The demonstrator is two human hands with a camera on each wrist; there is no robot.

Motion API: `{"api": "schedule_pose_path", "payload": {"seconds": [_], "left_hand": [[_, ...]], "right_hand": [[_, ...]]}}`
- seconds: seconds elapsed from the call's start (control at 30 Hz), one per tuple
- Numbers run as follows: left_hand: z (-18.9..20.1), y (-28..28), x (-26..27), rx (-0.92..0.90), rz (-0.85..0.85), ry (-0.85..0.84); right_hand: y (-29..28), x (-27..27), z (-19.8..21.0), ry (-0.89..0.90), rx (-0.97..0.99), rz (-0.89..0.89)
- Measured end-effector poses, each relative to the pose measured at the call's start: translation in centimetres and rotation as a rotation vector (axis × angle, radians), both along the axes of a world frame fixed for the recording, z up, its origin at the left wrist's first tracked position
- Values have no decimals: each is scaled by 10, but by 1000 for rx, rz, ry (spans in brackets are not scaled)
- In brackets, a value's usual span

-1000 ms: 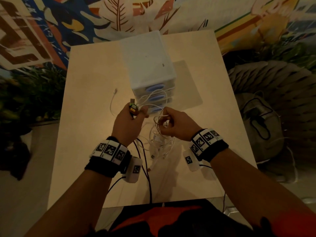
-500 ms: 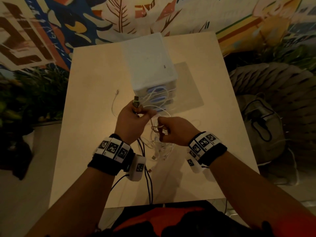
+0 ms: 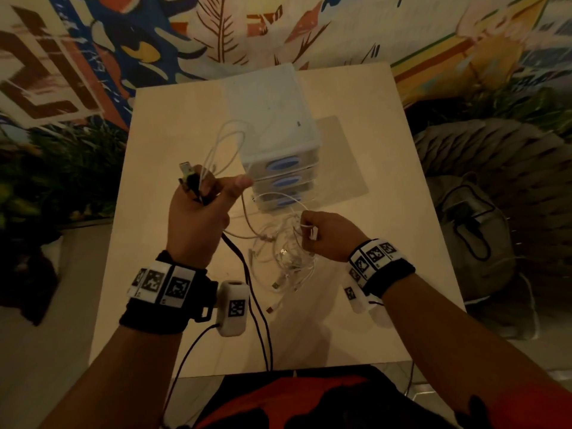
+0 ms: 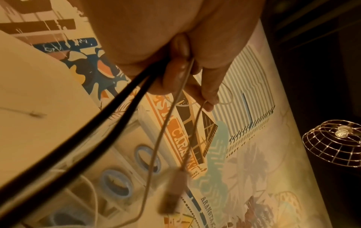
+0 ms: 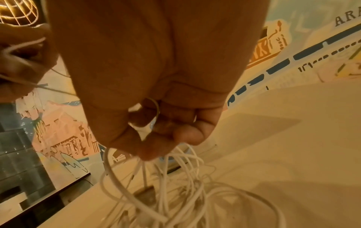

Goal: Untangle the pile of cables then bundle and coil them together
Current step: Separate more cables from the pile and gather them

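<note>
A tangle of white cables (image 3: 283, 255) hangs over the middle of the pale table (image 3: 161, 230). My left hand (image 3: 201, 212) is raised left of it and grips two black cables (image 3: 247, 274) plus white cable loops (image 3: 223, 147), with USB plugs (image 3: 186, 169) sticking up from the fist. In the left wrist view the black cables (image 4: 82, 138) and thin white strands (image 4: 162, 138) run out of the curled fingers (image 4: 175, 77). My right hand (image 3: 325, 235) pinches a white strand and plug at the tangle's upper right; its fingers (image 5: 185, 134) curl round white cables (image 5: 156, 185).
A white drawer unit (image 3: 272, 144) with blue handles stands just behind the hands. A loose white plug (image 3: 272, 309) trails toward the table's front edge. A grey bag (image 3: 476, 230) lies on the floor to the right. A painted wall closes the far side.
My left hand has lifted up and to the left, drawing white cable loops out of the tangle. My right hand stayed low at the tangle, holding its strand.
</note>
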State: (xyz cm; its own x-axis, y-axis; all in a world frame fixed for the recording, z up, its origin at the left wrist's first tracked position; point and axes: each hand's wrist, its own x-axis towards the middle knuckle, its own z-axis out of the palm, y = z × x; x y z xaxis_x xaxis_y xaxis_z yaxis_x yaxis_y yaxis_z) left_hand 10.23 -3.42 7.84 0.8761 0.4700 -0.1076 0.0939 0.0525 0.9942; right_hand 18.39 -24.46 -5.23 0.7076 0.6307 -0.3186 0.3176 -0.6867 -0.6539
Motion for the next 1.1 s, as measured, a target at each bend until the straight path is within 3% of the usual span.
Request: {"api": "schedule_pose_path", "payload": {"seconds": [0.17, 0.33, 0.43, 0.53, 0.63, 0.73, 0.97, 1.1], "left_hand": [[11, 3, -8, 134, -25, 11], [16, -1, -14, 142, -10, -24], [18, -6, -15, 127, -13, -35], [21, -15, -14, 118, -31, -49], [26, -15, -16, 157, -38, -40], [29, -6, -21, 224, 9, -18], [23, 21, -33, 553, -61, 176], [16, 26, -39, 666, -150, 265]], "right_hand": [[-4, -1, 6, 40, 83, 18], [-14, -7, 37, -211, 257, -165], [1, -14, 65, -218, 408, -9], [30, -23, 82, -150, 413, 148], [38, -25, 91, -128, 404, 171], [16, -22, 97, -19, 459, 61], [-64, 20, 93, -170, 789, -569], [-90, 23, 113, -156, 928, -659]]}}
